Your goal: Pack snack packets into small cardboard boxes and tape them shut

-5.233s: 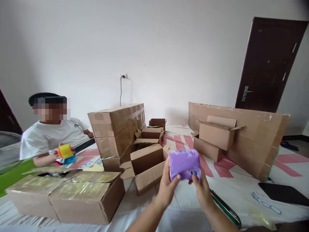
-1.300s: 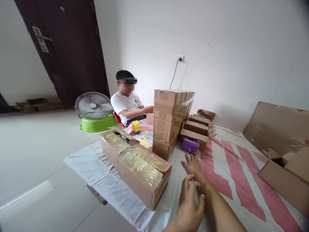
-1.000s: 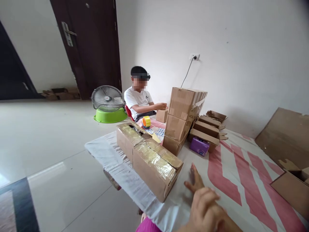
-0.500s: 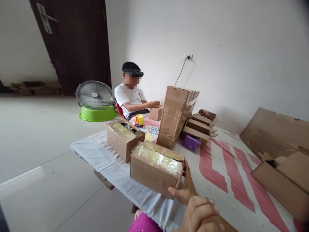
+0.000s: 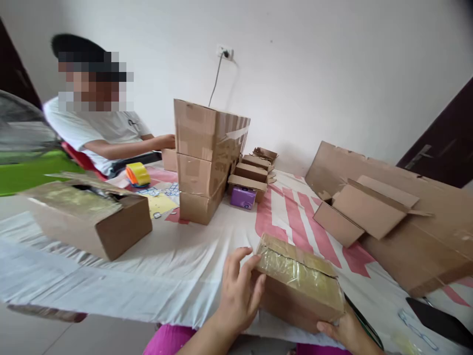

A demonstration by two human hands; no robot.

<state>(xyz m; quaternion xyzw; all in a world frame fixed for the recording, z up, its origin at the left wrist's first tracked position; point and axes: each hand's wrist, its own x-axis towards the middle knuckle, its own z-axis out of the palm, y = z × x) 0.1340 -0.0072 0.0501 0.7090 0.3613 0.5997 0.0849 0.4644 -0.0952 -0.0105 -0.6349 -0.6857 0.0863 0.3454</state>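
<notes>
A taped cardboard box (image 5: 295, 286) sits at the table's near edge, clear tape shining over its yellowish top. My left hand (image 5: 240, 283) is at its left end, fingers spread and curved, with fingertips against the upper edge and the thumb by the end face. Gripping the lower right corner is my right hand (image 5: 342, 325), thumb in front and the other fingers hidden behind the box. Another taped box (image 5: 88, 212) stands to the left, its top partly torn open, with something dark inside.
A stack of sealed boxes (image 5: 195, 158) rises mid-table beside open boxes (image 5: 254, 170) and a purple pack (image 5: 243, 197). Large opened cardboard (image 5: 436, 231) lies right, near a black phone-like object (image 5: 439, 320). A co-worker (image 5: 103, 123) sits left, near tape rolls (image 5: 137, 174).
The view has turned right and come closer to the table. The held box has moved right, away from the other taped box. My left hand has come to its left end.
</notes>
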